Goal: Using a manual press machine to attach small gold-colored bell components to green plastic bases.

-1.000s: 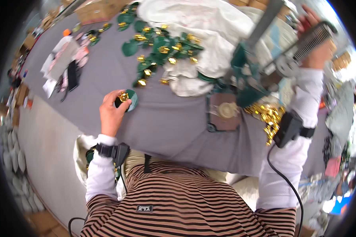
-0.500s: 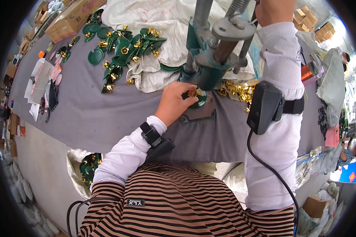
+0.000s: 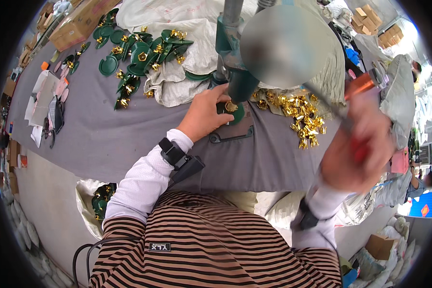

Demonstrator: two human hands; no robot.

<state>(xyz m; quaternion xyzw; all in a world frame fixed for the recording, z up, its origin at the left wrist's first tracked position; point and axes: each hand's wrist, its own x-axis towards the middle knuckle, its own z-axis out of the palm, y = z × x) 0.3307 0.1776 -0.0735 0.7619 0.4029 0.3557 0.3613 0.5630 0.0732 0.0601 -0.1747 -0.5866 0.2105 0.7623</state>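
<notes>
My left hand [image 3: 205, 113] pinches the edge of a green disc [image 3: 238, 114] with a gold piece [image 3: 231, 106] on it. The disc sits on the base plate [image 3: 247, 133] of a green hand press [image 3: 243, 86], just under its ram. Blurred by motion, my right hand [image 3: 357, 156] is closed round the red-ended handle of the press lever [image 3: 324, 98], low at the right. A round grey metal part [image 3: 281, 45] covers much of the press top.
Gold foil-like pieces [image 3: 305, 115] lie heaped right of the press. Green discs with gold centres [image 3: 141, 56] are spread at the left, partly over a white sack [image 3: 187, 86]. Papers and pink pieces [image 3: 48, 103] lie farther left. An open sack of green discs [image 3: 84, 204] stands below the table.
My right hand has swung the lever from high at the top down to the lower right, and the round metal part has tipped into view. My left hand stays at the disc.
</notes>
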